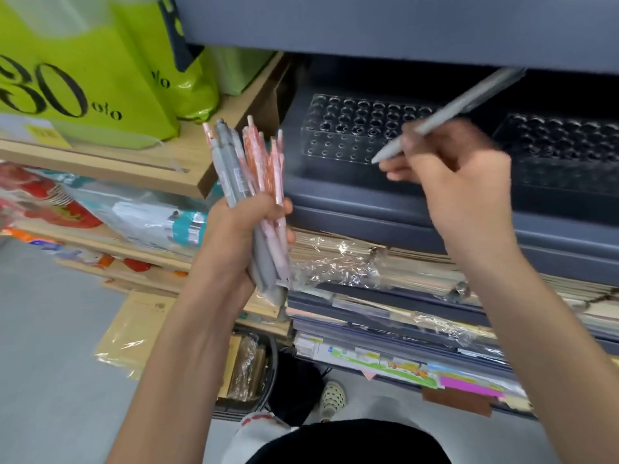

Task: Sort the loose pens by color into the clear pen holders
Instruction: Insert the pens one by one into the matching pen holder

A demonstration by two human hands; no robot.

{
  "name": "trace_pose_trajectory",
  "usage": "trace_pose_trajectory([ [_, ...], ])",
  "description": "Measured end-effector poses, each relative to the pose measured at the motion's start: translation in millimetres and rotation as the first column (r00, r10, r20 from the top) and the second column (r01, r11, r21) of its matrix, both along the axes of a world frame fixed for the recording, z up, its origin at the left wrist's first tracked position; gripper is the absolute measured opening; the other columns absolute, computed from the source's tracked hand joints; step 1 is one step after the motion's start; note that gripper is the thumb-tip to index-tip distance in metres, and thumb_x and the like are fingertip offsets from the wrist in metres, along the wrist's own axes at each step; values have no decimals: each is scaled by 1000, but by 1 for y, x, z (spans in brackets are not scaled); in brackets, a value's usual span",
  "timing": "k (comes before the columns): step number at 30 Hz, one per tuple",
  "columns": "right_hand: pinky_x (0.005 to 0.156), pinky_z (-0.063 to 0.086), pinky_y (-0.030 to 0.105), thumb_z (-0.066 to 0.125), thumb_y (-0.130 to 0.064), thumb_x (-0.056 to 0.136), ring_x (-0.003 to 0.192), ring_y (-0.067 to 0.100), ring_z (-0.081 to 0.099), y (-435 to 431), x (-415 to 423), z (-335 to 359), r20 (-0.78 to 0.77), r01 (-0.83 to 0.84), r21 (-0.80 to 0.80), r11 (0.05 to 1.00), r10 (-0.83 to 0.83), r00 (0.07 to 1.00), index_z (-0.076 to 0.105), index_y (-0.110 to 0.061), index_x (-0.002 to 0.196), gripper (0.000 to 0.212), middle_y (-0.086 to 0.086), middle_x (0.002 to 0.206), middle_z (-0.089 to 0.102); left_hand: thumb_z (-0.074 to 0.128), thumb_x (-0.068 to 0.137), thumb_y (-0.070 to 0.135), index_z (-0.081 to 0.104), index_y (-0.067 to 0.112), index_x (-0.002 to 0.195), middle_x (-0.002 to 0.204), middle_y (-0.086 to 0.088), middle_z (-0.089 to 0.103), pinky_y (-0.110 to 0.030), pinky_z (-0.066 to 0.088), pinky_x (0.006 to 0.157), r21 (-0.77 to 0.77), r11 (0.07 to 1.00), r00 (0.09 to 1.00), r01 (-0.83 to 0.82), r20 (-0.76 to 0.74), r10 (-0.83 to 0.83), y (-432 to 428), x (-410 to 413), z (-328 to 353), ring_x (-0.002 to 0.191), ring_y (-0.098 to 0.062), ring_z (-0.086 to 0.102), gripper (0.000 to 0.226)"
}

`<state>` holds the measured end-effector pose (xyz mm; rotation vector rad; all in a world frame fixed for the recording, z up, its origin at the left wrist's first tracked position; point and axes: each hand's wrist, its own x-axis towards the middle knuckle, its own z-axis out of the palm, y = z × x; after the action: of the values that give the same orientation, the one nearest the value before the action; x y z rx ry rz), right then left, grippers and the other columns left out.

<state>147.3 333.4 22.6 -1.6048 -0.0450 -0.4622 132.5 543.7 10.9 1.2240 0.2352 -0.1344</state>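
Note:
My left hand (234, 239) grips a bundle of pens (249, 169), several grey and several pink or orange, held upright in front of the shelf. My right hand (459, 182) pinches a single grey pen (452, 112), tilted, its tip pointing down-left just above the front right edge of a clear pen holder (348, 128). That holder has rows of round holes and shows no pens in it. A second clear pen holder (562, 145) stands to the right, partly behind my right hand, also without pens.
Both holders sit on a dark grey shelf (368, 192) under an overhanging shelf (402, 25). Stacked wrapped notebooks (385, 296) fill the shelves below. Green bags (100, 78) stand on a wooden rack (140, 175) to the left. The floor and my shoe (331, 396) are below.

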Motion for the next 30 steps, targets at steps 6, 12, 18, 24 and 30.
trace_pose_trajectory([
  [6, 81, 60, 33, 63, -6, 92, 81, 18, 74, 12, 43, 13, 31, 60, 35, 998, -62, 998, 66, -15, 92, 9, -1, 81, 74, 61, 65, 11, 61, 4, 94, 75, -8, 59, -20, 45, 44, 2, 999, 999, 43, 23, -43, 13, 13, 1, 47, -15, 53, 31],
  [12, 76, 59, 25, 65, -1, 88, 75, 11, 73, 25, 69, 33, -96, 98, 21, 995, -96, 991, 68, -21, 70, 27, -7, 67, 74, 63, 63, 13, 71, 11, 73, 74, -10, 59, -23, 46, 44, -1, 993, 993, 119, 13, -119, 22, 19, 4, 48, -17, 55, 12],
  [18, 75, 49, 19, 54, -25, 96, 68, -2, 56, 43, 95, 40, -217, 81, -360, 929, -168, 962, 70, -43, 52, 49, -18, 71, 66, 61, 66, 15, 62, -4, 103, 66, -4, 67, -21, 45, 43, 28, 985, 985, 169, 13, -169, 30, 24, 8, 48, -14, 57, 42],
  [24, 45, 33, 10, 49, -40, 98, 56, 10, 50, 50, 114, 36, -191, 86, -600, 796, -246, 950, 65, -24, 79, 30, -2, 75, 60, 61, 65, 13, 61, -5, 105, 58, -2, 61, -20, 44, 43, 23, 987, 987, 161, 28, -161, 36, 28, 8, 45, -15, 57, 44],
  [30, 54, 37, 19, 51, -46, 97, 66, 5, 53, 55, 129, 36, -214, 12, -682, 731, -216, 953, 63, -23, 111, 29, -7, 84, 61, 65, 64, 14, 64, -4, 98, 57, -4, 57, -20, 45, 45, 2, 987, 987, 158, 35, -158, 37, 31, 8, 47, -15, 58, 39],
])
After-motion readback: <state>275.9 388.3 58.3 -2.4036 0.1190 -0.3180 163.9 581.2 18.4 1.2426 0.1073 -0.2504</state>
